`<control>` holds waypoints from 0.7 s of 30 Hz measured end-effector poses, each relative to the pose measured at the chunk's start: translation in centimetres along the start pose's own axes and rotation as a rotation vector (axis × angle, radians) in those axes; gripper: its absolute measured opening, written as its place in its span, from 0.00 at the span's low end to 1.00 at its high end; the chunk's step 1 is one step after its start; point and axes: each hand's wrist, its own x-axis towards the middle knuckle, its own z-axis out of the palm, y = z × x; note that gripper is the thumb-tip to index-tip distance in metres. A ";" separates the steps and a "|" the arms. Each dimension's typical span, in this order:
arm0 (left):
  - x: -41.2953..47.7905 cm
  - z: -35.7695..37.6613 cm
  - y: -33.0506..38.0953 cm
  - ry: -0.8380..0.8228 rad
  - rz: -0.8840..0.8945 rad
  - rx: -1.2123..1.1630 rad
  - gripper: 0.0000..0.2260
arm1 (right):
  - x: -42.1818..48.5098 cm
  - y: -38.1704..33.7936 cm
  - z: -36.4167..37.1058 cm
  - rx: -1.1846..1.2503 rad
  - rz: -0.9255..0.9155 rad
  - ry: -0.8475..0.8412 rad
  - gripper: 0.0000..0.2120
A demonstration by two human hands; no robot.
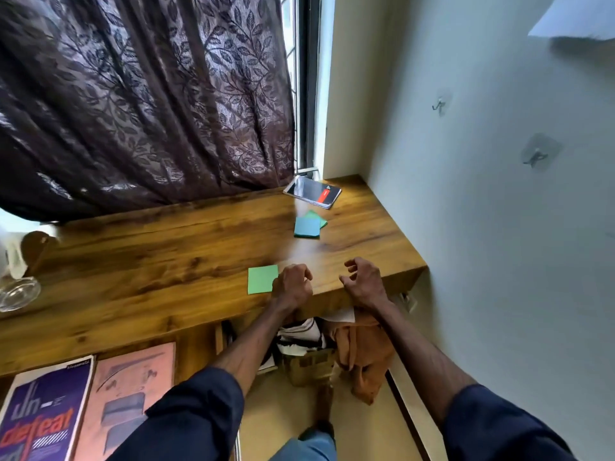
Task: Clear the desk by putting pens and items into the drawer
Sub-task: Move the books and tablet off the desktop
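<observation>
While left hand (293, 284) is curled and right hand (364, 281) half-open, both empty, a sweep may knock note (262, 279) off worktop (166, 261).

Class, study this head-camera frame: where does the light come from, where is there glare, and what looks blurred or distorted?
Head view: daylight enters at the window; glare whitens the dark notebook and streaks the desk near the blue notes; the glass dish at left is smeared; the wide lens bows the desk's front edge and tilts the wall.
</observation>
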 end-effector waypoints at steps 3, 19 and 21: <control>6.0 1.4 -0.5 -0.026 -0.030 0.008 0.08 | 6.1 1.0 1.1 -0.017 0.021 -0.032 0.17; 40.7 4.9 -6.0 -0.056 -0.265 0.009 0.24 | 40.5 3.9 9.2 -0.132 0.069 -0.239 0.21; 44.6 5.4 -6.8 -0.111 -0.326 -0.018 0.34 | 44.6 4.4 10.3 -0.165 0.023 -0.257 0.28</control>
